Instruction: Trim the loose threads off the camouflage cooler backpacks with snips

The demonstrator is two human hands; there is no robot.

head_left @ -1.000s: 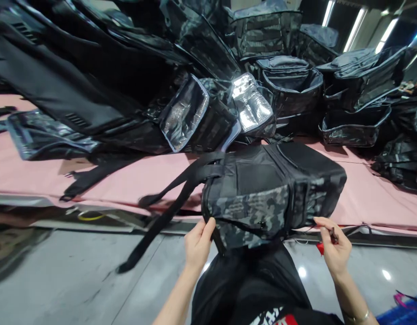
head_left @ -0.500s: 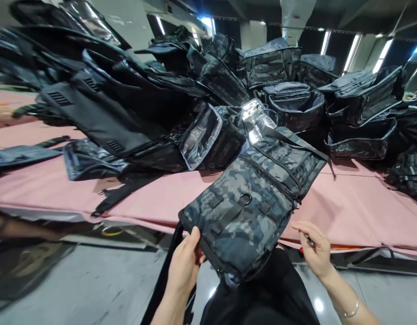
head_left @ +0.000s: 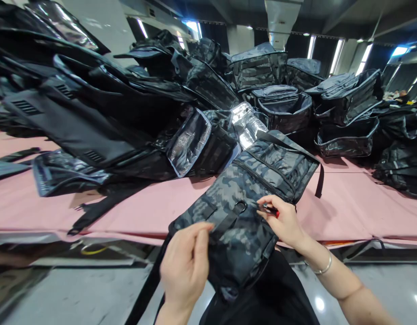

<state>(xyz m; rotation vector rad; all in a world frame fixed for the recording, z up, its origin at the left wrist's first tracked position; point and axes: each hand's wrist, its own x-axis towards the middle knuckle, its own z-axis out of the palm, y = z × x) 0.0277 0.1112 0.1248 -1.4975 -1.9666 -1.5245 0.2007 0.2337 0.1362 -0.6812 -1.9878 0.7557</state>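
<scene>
A camouflage backpack (head_left: 229, 194) lies tilted over the table's front edge and my lap, its D-ring and webbing straps facing up. Over its lower left part is my left hand (head_left: 190, 255), closed with thumb and forefinger pinched; what they hold, if anything, is too small to tell. My right hand (head_left: 279, 219) is closed on a small tool (head_left: 271, 210) with a red part, above the bag's right side. Most of the tool is hidden by the fingers. A silver-lined flap (head_left: 245, 124) shows behind the bag's top.
Black and camouflage bags (head_left: 103, 117) are heaped at the left on the pink table (head_left: 344, 203). Open camouflage bags (head_left: 283, 108) stand along the back and right. A black strap (head_left: 107, 210) lies near the table's front edge at the left.
My right hand has moved left, from beside the bag to over it. My left hand has left the bag's lower corner and risen over its surface, now pinched. The view has shifted slightly right.
</scene>
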